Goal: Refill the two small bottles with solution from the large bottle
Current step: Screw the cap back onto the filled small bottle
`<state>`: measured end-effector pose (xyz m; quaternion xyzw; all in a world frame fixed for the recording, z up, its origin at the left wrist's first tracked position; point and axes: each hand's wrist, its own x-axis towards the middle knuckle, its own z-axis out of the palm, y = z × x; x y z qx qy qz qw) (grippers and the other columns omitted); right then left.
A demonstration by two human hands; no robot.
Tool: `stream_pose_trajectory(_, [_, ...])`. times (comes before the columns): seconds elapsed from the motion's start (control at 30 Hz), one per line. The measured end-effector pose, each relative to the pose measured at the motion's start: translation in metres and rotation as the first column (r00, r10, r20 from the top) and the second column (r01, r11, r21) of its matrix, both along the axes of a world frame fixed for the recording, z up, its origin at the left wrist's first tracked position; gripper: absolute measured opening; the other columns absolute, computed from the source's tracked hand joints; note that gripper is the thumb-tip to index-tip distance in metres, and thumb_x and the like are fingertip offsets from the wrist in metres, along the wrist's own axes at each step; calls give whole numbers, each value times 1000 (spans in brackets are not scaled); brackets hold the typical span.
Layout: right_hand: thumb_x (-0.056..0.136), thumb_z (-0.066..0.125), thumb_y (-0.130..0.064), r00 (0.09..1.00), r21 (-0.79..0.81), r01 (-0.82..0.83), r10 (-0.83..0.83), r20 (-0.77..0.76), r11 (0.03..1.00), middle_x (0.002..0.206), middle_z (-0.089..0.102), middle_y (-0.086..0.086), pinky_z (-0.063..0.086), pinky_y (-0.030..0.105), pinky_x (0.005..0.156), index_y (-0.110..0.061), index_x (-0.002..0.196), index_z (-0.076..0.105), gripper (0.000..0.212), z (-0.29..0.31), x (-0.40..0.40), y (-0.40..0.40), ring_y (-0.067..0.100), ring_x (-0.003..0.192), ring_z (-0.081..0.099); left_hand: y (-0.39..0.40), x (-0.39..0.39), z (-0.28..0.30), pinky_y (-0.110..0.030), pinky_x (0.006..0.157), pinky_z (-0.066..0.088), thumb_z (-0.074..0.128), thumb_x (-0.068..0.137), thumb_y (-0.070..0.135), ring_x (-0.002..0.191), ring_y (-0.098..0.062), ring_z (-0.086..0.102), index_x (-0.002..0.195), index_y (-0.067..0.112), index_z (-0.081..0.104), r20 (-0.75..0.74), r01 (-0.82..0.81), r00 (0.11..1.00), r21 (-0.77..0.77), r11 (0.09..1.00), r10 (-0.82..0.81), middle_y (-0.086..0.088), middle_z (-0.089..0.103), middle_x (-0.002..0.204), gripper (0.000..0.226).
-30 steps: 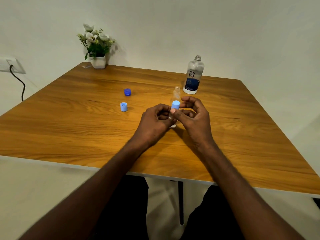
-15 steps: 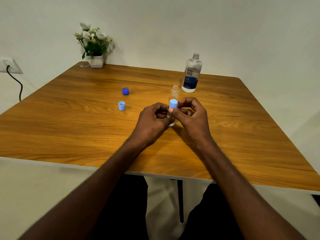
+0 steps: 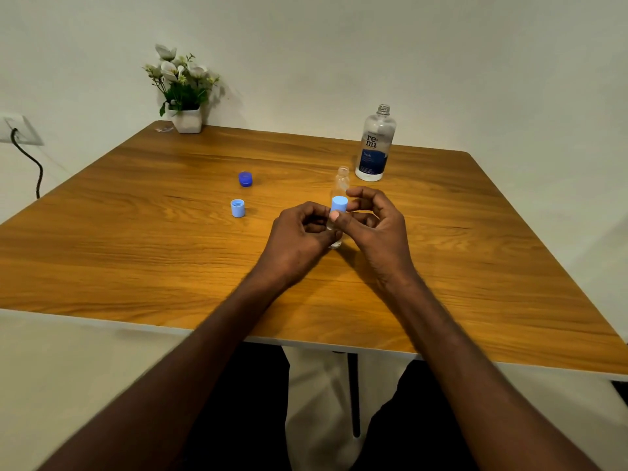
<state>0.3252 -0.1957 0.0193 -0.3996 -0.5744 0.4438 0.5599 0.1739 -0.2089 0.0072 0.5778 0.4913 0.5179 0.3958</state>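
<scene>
A small clear bottle [image 3: 334,244] stands on the wooden table [image 3: 136,253], mostly hidden between my hands. My left hand [image 3: 299,239] grips its body. My right hand [image 3: 377,229] pinches the light blue cap [image 3: 339,203] on its top between thumb and fingers. Just behind stands a second small clear bottle [image 3: 341,181], uncapped. The large clear bottle [image 3: 374,144] with a blue-and-white label stands open at the back right.
A dark blue cap [image 3: 245,179] and a light blue cap [image 3: 237,208], open side up, lie left of my hands. A white pot of flowers [image 3: 185,93] sits at the table's back left corner. A wall socket with a cable [image 3: 18,134] is at the left.
My hands stay on the near bottle and cap; the right fingers have shifted slightly around the cap. The view has drifted a little.
</scene>
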Motion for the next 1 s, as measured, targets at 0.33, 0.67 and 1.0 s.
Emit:
stream_pose_trajectory(0.33, [88,81,-9,1000,1,-7,7,15,1000,117,70,10,62,34,80,-11,121,68,36,-2,1,3,21,103,74,1,0,-1,-40,87,64,80,90,11,98,-16,77,118,12,72,14,0,1000,-19,1000,0,-4,79,105,29])
stream_pose_trajectory(0.67, [91,78,-11,999,-17,-29,30,19,999,120,66,9,63,52,89,-21,127,72,38,-6,0,7,25,108,70,-1,-1,0,-39,85,63,79,90,9,97,-18,77,117,13,73,29,16,999,-24,1000,-15,-4,79,103,27])
stream_pose_trajectory(1.0, [89,78,-3,998,-91,-57,55,-25,994,115,68,9,63,52,89,-17,124,73,38,0,0,14,30,105,71,2,1,-1,-31,81,60,72,96,16,95,-10,75,120,18,76,-58,68,996,12,998,-67,1,80,101,24])
